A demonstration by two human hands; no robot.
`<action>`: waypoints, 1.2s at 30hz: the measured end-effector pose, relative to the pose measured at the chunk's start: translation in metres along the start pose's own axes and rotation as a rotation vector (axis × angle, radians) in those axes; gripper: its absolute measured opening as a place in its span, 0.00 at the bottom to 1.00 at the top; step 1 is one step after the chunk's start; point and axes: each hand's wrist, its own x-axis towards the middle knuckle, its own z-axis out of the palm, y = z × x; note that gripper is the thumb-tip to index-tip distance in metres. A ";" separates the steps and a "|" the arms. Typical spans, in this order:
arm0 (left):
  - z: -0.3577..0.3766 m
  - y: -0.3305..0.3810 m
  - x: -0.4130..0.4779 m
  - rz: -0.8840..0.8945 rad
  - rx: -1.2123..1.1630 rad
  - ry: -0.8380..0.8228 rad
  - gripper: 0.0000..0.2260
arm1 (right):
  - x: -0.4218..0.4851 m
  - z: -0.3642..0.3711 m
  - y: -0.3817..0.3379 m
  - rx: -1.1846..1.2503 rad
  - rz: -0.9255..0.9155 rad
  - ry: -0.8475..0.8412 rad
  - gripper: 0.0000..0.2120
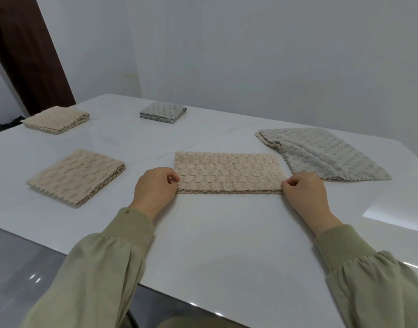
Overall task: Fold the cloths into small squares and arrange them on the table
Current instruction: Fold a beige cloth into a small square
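My left hand (156,185) is pinching the near left corner of the beige strip (229,172) and my right hand (302,188) is pinching its near right corner, the strip lying flat on the table (215,233), already folded into a long band. I am judging an end-over-end fold to be due. So I am planning to carry one short end squarely onto the other, matching scalloped edges, without dragging the loose grey cloth (326,155) lying just right of the strip.
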 end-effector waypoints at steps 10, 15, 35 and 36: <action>0.002 0.016 0.005 0.176 0.200 0.135 0.08 | 0.003 0.003 -0.003 -0.120 -0.161 0.202 0.07; 0.019 0.066 0.031 0.407 0.192 0.009 0.16 | 0.020 0.007 -0.050 0.080 -0.222 0.174 0.10; 0.043 0.014 0.054 0.156 0.389 -0.284 0.25 | 0.046 0.049 -0.024 -0.372 -0.050 -0.482 0.27; 0.040 0.011 0.051 0.175 0.354 -0.243 0.24 | 0.043 0.048 -0.024 -0.320 -0.075 -0.404 0.25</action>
